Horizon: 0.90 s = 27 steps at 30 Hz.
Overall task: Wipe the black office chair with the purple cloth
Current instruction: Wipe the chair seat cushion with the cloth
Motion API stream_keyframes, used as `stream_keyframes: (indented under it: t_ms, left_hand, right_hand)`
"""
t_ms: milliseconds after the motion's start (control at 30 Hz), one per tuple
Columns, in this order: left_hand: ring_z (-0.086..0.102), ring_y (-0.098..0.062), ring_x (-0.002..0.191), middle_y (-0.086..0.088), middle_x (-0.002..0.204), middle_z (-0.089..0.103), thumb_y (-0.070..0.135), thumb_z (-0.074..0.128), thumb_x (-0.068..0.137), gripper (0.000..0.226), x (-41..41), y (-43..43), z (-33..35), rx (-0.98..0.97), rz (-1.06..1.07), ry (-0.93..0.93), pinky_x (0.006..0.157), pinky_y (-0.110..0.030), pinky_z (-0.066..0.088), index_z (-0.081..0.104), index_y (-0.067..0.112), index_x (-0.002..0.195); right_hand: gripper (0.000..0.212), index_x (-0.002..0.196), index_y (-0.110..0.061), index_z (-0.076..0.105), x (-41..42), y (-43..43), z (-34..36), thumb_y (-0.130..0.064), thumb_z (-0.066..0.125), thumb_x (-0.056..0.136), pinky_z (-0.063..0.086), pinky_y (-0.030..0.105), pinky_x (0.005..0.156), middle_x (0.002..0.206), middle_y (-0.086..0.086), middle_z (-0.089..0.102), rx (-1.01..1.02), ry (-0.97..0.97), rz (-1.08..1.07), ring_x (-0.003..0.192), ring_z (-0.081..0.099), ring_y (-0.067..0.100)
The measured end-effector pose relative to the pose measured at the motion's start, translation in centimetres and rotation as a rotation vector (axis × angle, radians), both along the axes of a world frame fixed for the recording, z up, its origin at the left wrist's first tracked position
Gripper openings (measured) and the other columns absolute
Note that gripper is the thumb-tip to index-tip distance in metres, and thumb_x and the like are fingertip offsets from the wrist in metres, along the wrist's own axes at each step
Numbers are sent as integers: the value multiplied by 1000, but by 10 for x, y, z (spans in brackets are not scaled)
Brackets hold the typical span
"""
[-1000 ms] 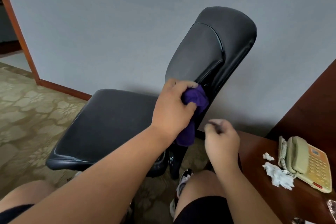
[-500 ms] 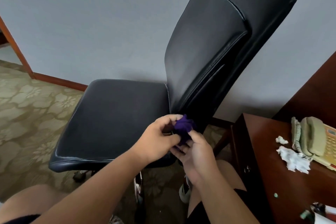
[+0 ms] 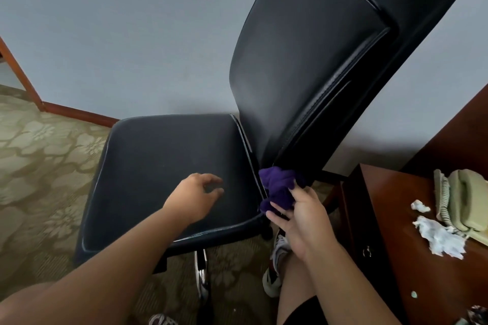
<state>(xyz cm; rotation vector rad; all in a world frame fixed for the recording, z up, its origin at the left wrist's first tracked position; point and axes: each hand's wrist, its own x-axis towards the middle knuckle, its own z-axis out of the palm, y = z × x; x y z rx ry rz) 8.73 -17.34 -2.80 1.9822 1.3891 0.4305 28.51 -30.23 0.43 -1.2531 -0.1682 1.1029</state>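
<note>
The black office chair (image 3: 163,166) stands in front of me, its seat to the left and its tall backrest rising at the upper right. The purple cloth (image 3: 277,187) is bunched at the lower right corner of the backrest, where it meets the seat. My right hand (image 3: 303,219) holds the cloth from below, fingers curled round it. My left hand (image 3: 195,198) hovers over the right part of the seat, fingers loosely spread, holding nothing.
A dark wooden side table (image 3: 396,232) stands close on the right with a beige telephone (image 3: 464,200) and crumpled white tissue (image 3: 438,237). A grey wall is behind the chair. Patterned carpet (image 3: 39,166) lies to the left. My knees and a shoe (image 3: 277,253) are below the seat.
The cloth passed from my left hand to my right hand. My left hand let go and moved left over the seat. The view came closer to the chair.
</note>
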Motion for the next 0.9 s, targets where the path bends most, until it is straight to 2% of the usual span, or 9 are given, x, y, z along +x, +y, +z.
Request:
stream_keyframes:
  t_ms: [133, 267, 367, 467, 600, 700, 767, 833, 900]
  left_hand:
    - [47, -20, 129, 7, 146, 43, 51, 60, 91, 43, -8, 8, -21, -1, 1, 198, 103, -39, 45, 55, 45, 134]
    - [10, -28, 150, 1, 164, 11, 63, 46, 93, 67, -10, 19, -35, 72, -74, 522, 115, -53, 26, 17, 49, 152]
    - [-8, -33, 151, -1, 165, -8, 67, 42, 93, 75, -16, 24, -50, -1, -107, 642, 113, -65, 16, 1, 50, 153]
    - [-11, -34, 150, 3, 165, -12, 70, 38, 92, 73, -21, 22, -67, -98, -101, 652, 111, -69, 16, -1, 52, 152]
    - [-12, -33, 150, 6, 165, -14, 70, 36, 93, 71, -18, 24, -79, -112, -73, 647, 110, -69, 17, -1, 54, 151]
    - [-13, -33, 150, 6, 164, -15, 69, 37, 93, 71, -15, 26, -82, -127, -61, 646, 110, -69, 16, 0, 55, 151]
    - [-13, -33, 150, 6, 164, -14, 69, 37, 93, 70, -14, 26, -83, -129, -65, 654, 110, -69, 16, 0, 55, 151]
    - [-13, -34, 150, 5, 165, -14, 67, 38, 94, 70, -12, 27, -81, -137, -62, 661, 109, -70, 17, 0, 53, 151]
    - [-13, -34, 150, 4, 165, -14, 66, 38, 95, 70, -8, 25, -79, -147, -60, 665, 109, -70, 17, 0, 52, 152]
  right_hand:
    - [21, 116, -29, 57, 14, 8, -28, -22, 63, 97, 58, 41, 73, 118, 5, 64, -194, -156, -39, 103, 66, 25]
    - [51, 144, -15, 44, 27, 20, -58, -5, 61, 96, 55, 46, 80, 140, 14, 48, -368, 44, -186, 129, 48, 36]
    - [52, 144, -14, 45, 20, 35, -65, -8, 64, 95, 54, 39, 73, 143, 15, 46, -405, 67, -189, 130, 46, 35]
    - [53, 142, -17, 45, 17, 49, -70, -12, 66, 94, 56, 38, 75, 126, 11, 51, -321, 22, -226, 114, 55, 32]
    - [41, 126, -22, 50, 20, 63, -83, -10, 68, 92, 55, 40, 83, 121, 10, 58, -239, -3, -351, 97, 62, 25]
    - [38, 132, -10, 51, 21, 75, -93, -6, 61, 95, 56, 41, 88, 106, 5, 57, -288, 110, -342, 85, 62, 22]
    - [37, 134, -1, 50, 23, 80, -94, -5, 50, 98, 55, 43, 90, 98, 7, 57, -325, 188, -317, 97, 63, 29]
    - [26, 122, -1, 55, 21, 84, -92, -2, 47, 97, 54, 43, 93, 108, 15, 58, -356, 220, -396, 114, 59, 39]
    - [16, 110, -9, 57, 17, 85, -95, -8, 59, 94, 59, 40, 82, 112, 13, 60, -377, 51, -495, 108, 64, 37]
